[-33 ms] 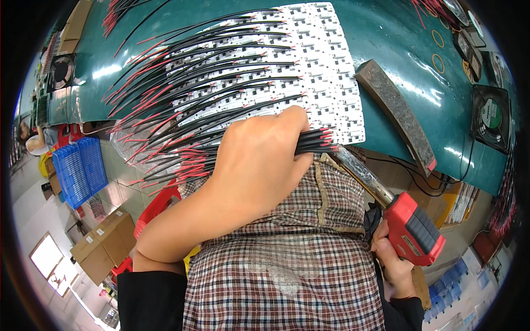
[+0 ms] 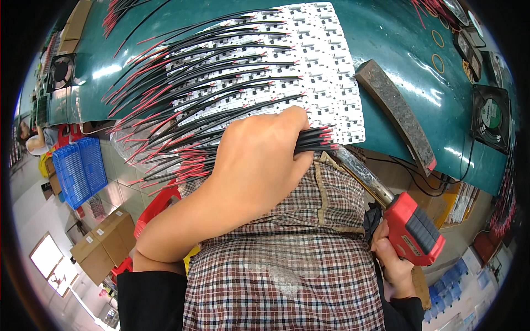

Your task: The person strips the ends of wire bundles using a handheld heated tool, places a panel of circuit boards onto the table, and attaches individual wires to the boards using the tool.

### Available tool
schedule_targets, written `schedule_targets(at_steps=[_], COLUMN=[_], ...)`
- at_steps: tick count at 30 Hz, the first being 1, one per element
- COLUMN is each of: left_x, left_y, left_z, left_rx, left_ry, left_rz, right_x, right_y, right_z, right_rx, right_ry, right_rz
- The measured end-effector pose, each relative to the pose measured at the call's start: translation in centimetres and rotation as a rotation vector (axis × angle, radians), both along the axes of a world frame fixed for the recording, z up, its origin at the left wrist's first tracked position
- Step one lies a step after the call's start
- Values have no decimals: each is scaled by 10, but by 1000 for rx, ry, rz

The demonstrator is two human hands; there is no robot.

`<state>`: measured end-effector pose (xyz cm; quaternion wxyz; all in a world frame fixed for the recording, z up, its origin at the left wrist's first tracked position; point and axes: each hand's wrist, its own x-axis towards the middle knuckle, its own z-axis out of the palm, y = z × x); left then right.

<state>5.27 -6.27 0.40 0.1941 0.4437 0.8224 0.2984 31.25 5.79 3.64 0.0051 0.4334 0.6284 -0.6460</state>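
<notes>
My left hand (image 2: pixel 259 160) is closed around a bundle of black wires (image 2: pixel 313 140) with red tips, at the front edge of a white circuit board panel (image 2: pixel 326 55). Rows of black and red wires (image 2: pixel 221 83) lie across that panel, their loose ends fanning to the left. Lower right, my right hand (image 2: pixel 393 259) grips the red and black handle of a soldering gun (image 2: pixel 414 229). Its metal barrel slants up to the left, with the tip end close beside the wire ends at my left fingers. The fingers of my right hand are partly hidden behind the handle.
The panel lies on a green-topped table (image 2: pixel 381 44). To its right is a dark curved bar (image 2: pixel 397 116). Small fans (image 2: pixel 490 118) stand at both sides, and rubber bands (image 2: pixel 438 62) lie at the upper right. Blue baskets (image 2: pixel 81 171) and cardboard boxes (image 2: pixel 105 243) are at the left.
</notes>
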Motion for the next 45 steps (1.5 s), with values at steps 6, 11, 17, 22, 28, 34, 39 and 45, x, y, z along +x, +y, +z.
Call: schedule_targets(at_steps=[6,11,17,22,28,34,39,45], left_x=[-2,-2,-4,-10,-18,-27,-60,-107], left_y=[3,2,6,4,3,4,10,35], left_z=[2,0,6,3,7,19,41,48], left_rx=[-24,-23,-8,-31,46,-114,124,-13], left_ry=[-7,2,15,-6,-179,-262,62,-37], left_rz=[-9,-15,-36,-30,-41,-2,201,127], right_x=[0,0,5,-14,-28,-43,-59,-87], right_y=[0,1,3,7,14,22,31,42], right_z=[0,-1,5,6,6,4,4,0], right_rx=[-31,-39,44,18,58,105,97,142], right_ry=[-17,-28,-2,94,180,261,333,358], right_rz=[3,8,18,-127,-218,-220,-226,-205])
